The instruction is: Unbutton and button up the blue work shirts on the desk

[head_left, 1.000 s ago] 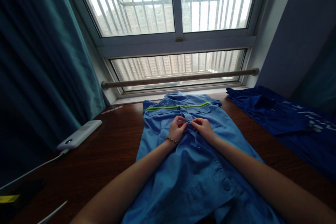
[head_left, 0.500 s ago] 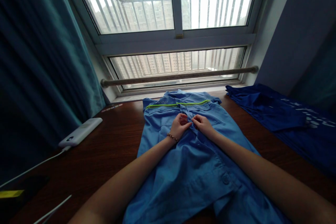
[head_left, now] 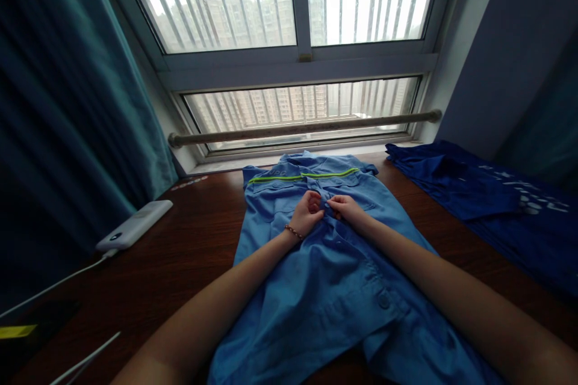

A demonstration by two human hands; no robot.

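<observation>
A light blue work shirt (head_left: 293, 289) with a yellow-green stripe across its chest lies face up, collar toward the window. Both hands meet at its front placket, just below the stripe. My left hand (head_left: 308, 212), with a beaded bracelet at the wrist, has its fingers curled and pinched on the placket cloth. From the other side, my right hand (head_left: 347, 209) pinches the placket edge between thumb and fingers. Any button between the fingertips is too small to make out. Near the lower hem a round button (head_left: 383, 300) shows.
The shirt rests on a dark brown wooden table (head_left: 198, 228). A white power bank (head_left: 135, 225) with a white cable lies at left, beside a teal curtain (head_left: 90, 84). Folded dark blue clothing (head_left: 469, 192) lies at right. A rail (head_left: 307, 128) crosses the window behind.
The view has shifted slightly. Both hands stay at the same spot on the placket, with only small finger movements.
</observation>
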